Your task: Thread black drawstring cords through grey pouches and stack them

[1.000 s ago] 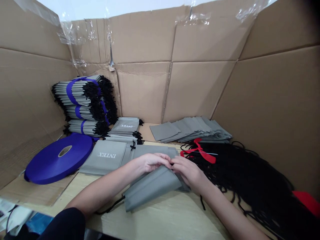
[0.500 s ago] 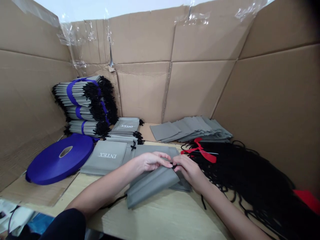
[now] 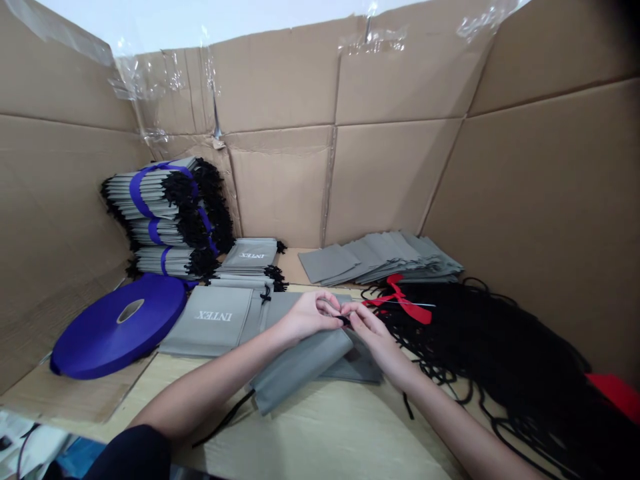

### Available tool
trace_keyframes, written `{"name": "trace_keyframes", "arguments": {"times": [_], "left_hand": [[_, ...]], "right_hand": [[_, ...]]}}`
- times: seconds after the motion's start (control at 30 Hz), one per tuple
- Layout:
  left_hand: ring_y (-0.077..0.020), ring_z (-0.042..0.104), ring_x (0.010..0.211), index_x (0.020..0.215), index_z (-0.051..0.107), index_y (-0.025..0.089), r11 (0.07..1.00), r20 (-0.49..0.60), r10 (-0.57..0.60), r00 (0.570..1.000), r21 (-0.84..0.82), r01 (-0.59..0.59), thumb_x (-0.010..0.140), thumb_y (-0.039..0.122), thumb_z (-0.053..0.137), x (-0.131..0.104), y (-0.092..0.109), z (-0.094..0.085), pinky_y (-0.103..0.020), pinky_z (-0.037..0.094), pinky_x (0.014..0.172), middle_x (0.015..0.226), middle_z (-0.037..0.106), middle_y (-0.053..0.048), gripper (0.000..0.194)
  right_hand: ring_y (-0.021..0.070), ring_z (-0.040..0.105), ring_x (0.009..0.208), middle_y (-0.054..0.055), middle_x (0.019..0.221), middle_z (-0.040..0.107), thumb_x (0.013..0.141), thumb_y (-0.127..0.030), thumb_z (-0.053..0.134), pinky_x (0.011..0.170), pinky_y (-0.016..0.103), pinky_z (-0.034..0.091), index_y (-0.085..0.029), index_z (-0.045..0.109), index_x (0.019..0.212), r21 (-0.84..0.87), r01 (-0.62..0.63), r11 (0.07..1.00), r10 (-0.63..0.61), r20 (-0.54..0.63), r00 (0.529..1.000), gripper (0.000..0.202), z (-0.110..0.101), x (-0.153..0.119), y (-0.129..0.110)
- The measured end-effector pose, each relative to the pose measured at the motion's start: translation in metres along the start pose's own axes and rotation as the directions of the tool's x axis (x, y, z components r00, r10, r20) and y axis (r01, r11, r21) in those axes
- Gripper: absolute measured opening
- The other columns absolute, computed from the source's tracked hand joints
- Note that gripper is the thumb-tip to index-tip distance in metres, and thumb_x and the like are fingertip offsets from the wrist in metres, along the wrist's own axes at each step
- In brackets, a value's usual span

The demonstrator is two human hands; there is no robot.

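Note:
Both hands meet at the top corner of a grey drawstring pouch (image 3: 303,367) that slants above the table. My left hand (image 3: 313,317) pinches a short piece of black cord (image 3: 345,321) at that corner. The fingers of my right hand (image 3: 367,327) are closed on the same bit of cord from the other side. Fingers partly hide the cord there, so its exact form cannot be made out. Another black cord end (image 3: 225,420) trails from the pouch's lower left. More grey pouches (image 3: 360,367) lie under and behind it.
At left stand bundled pouches (image 3: 150,200) tied with purple ribbon, and a purple ribbon roll (image 3: 100,333). Pouches printed INTEX (image 3: 215,317) lie beside it. Flat grey pouches (image 3: 380,257) are piled at the back. Black cords (image 3: 500,353) with a red tie (image 3: 410,307) fill the right side.
My hands have shifted slightly up, and the fingers have drawn closer around the black cord. The pouch hangs from nearly the same place; the view has tilted a little.

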State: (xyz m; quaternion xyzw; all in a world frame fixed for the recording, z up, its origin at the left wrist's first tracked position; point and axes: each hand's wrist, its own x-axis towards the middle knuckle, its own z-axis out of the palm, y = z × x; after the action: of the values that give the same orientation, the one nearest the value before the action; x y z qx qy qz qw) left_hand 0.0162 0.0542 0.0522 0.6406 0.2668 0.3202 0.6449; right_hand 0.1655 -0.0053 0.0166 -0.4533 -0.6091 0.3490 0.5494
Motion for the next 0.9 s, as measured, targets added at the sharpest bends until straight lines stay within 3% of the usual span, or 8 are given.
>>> {"name": "trace_keyframes", "arguments": {"times": [0.13,0.23,0.43,0.57,0.67,0.77,0.9], "left_hand": [[-0.0108,0.058,0.06,0.075,0.05,0.014,0.986,-0.074,0.073,0.995,0.157,-0.061,0.054,0.003,0.066,0.002,-0.001,0.004,-0.02,0.042,0.057,0.065,0.061,0.0,0.029],[-0.0121,0.06,0.059,0.076,0.048,0.015,0.975,-0.113,0.093,0.989,0.214,-0.067,0.055,0.003,0.064,0.005,-0.007,0.001,-0.019,0.043,0.055,0.062,0.062,0.001,0.029],[-0.0155,0.063,0.065,0.084,0.049,0.016,0.918,-0.076,0.225,0.971,0.349,-0.185,0.058,0.009,0.062,0.01,-0.022,-0.007,-0.021,0.045,0.055,0.068,0.066,-0.001,0.029],[-0.0145,0.063,0.063,0.085,0.05,0.016,0.886,-0.042,0.261,0.964,0.407,-0.223,0.056,0.01,0.063,0.007,-0.022,-0.006,-0.019,0.044,0.053,0.067,0.066,-0.001,0.032],[-0.0139,0.062,0.062,0.084,0.051,0.016,0.863,-0.026,0.299,0.954,0.435,-0.258,0.055,0.01,0.064,0.006,-0.019,-0.005,-0.019,0.043,0.053,0.065,0.064,0.001,0.033],[-0.0134,0.061,0.062,0.085,0.051,0.016,0.871,-0.036,0.307,0.951,0.415,-0.265,0.055,0.011,0.064,0.009,-0.021,-0.004,-0.019,0.044,0.054,0.065,0.064,0.001,0.033],[-0.0129,0.06,0.061,0.084,0.051,0.016,0.901,-0.108,0.294,0.95,0.364,-0.237,0.054,0.011,0.065,0.016,-0.029,-0.003,-0.019,0.044,0.055,0.063,0.064,0.002,0.034]], "right_hand": [[0.0153,0.051,0.075,0.001,0.081,0.055,0.072,-0.054,0.06,0.069,0.026,0.042,-0.022,0.058,0.081,0.261,-0.211,0.942,0.227,-0.033,0.973,0.033,0.008,-0.001,-0.003],[0.0125,0.048,0.07,-0.001,0.077,0.053,0.07,-0.047,0.066,0.064,0.023,0.039,-0.022,0.058,0.083,0.344,-0.278,0.897,0.302,-0.015,0.953,0.03,0.01,-0.002,-0.002],[0.01,0.036,0.057,-0.004,0.064,0.045,0.067,-0.048,0.067,0.053,0.023,0.028,-0.02,0.056,0.077,0.234,-0.233,0.944,0.244,-0.019,0.969,0.032,0.009,-0.002,0.009],[0.0106,0.035,0.057,-0.004,0.063,0.043,0.068,-0.05,0.065,0.053,0.023,0.027,-0.02,0.055,0.073,0.159,-0.218,0.963,0.219,0.012,0.976,0.033,0.008,-0.002,0.009],[0.0115,0.038,0.06,-0.003,0.067,0.045,0.069,-0.05,0.063,0.055,0.023,0.03,-0.02,0.055,0.077,0.206,-0.226,0.952,0.222,0.043,0.974,0.032,0.01,-0.003,0.007],[0.0117,0.04,0.061,-0.002,0.072,0.047,0.069,-0.049,0.064,0.056,0.024,0.032,-0.021,0.054,0.078,0.251,-0.2,0.947,0.204,0.007,0.979,0.031,0.013,-0.003,0.008],[0.0121,0.037,0.058,-0.004,0.064,0.043,0.069,-0.049,0.062,0.053,0.024,0.028,-0.021,0.05,0.073,0.168,-0.126,0.978,0.142,-0.09,0.986,0.031,0.014,-0.001,0.015]]}}
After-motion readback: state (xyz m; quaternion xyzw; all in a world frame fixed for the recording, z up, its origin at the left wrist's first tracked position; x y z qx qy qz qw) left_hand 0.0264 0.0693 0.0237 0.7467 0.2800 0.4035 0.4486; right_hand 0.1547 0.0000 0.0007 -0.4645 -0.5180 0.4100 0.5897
